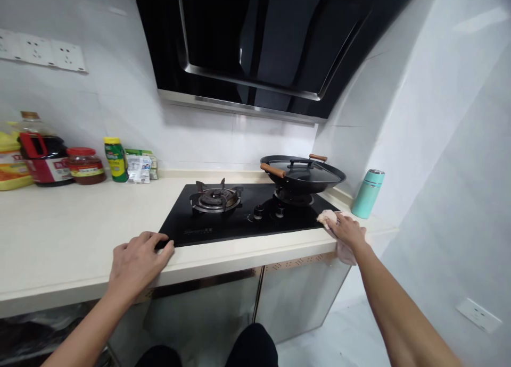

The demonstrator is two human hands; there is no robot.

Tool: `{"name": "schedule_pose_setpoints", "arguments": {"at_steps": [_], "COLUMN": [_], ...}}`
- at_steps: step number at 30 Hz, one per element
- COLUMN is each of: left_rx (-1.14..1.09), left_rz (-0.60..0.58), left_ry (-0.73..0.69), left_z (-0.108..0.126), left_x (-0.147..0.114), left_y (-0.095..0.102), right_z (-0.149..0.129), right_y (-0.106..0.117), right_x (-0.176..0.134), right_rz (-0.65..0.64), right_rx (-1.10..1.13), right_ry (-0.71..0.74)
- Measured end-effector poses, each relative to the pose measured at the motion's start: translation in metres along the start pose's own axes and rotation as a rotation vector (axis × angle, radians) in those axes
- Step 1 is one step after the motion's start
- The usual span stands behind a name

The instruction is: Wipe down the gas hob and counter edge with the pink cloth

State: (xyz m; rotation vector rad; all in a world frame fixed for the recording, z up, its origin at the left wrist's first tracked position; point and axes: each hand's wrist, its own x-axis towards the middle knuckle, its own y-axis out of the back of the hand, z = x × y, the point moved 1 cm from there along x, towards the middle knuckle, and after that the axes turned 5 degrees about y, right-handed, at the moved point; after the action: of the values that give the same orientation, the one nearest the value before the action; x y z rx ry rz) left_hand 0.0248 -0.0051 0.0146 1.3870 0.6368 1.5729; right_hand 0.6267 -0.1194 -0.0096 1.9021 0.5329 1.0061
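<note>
My right hand (346,230) grips a pale pink cloth (328,218) at the front right corner of the black gas stove (235,230). Part of the cloth hangs over the counter's edge, and some of it is hidden under my fingers. My left hand (138,258) rests on the counter at the stove's front left corner, fingers spread and holding nothing. A bare burner (216,198) is on the stove's left side. On the right burner stands a black wok (319,185) with wooden handles and a lid (305,171).
A mint green flask (368,194) stands right of the stove by the wall. Along the back left are a dark sauce bottle (43,157), a red-lidded jar (85,167), a green bottle (116,162) and packets (138,168). A black range hood (255,42) overhangs the stove.
</note>
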Motion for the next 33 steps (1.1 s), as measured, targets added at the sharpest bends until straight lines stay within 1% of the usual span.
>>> {"name": "schedule_pose_setpoints", "arguments": {"at_steps": [4, 7, 9, 13, 18, 20, 22, 24, 28, 33], "left_rx": [0.046, 0.058, 0.054, 0.029, 0.026, 0.019, 0.007, -0.007, -0.030, -0.073], "left_rz": [-0.011, -0.016, -0.012, 0.017, 0.058, 0.074, 0.093, 0.113, 0.132, 0.142], "left_ry": [0.007, -0.021, -0.035, -0.025, -0.035, -0.044, -0.058, -0.068, -0.078, -0.071], "left_z": [0.004, 0.005, 0.006, 0.005, 0.003, 0.001, -0.001, -0.003, -0.004, -0.003], "left_x": [0.000, -0.003, -0.004, -0.007, -0.010, -0.012, -0.013, -0.014, -0.015, -0.017], "left_y": [0.001, 0.004, 0.005, 0.004, -0.001, -0.003, -0.005, -0.007, -0.010, -0.011], "right_z": [-0.041, -0.079, -0.103, -0.154, -0.225, -0.246, -0.259, -0.267, -0.283, -0.313], "right_y": [-0.003, -0.003, -0.001, 0.003, 0.000, -0.002, -0.003, -0.004, -0.006, -0.012], "right_x": [0.005, -0.005, -0.019, -0.058, -0.104, -0.115, -0.121, -0.120, -0.110, -0.088], "right_rz": [-0.036, -0.063, -0.085, -0.131, -0.184, -0.212, -0.251, -0.289, -0.311, -0.337], "right_rx": [-0.068, -0.094, -0.101, -0.084, 0.005, 0.088, 0.181, 0.201, 0.093, 0.030], "right_ry": [-0.004, 0.071, 0.150, 0.340, 0.601, 0.721, 0.805, 0.820, 0.772, 0.692]}}
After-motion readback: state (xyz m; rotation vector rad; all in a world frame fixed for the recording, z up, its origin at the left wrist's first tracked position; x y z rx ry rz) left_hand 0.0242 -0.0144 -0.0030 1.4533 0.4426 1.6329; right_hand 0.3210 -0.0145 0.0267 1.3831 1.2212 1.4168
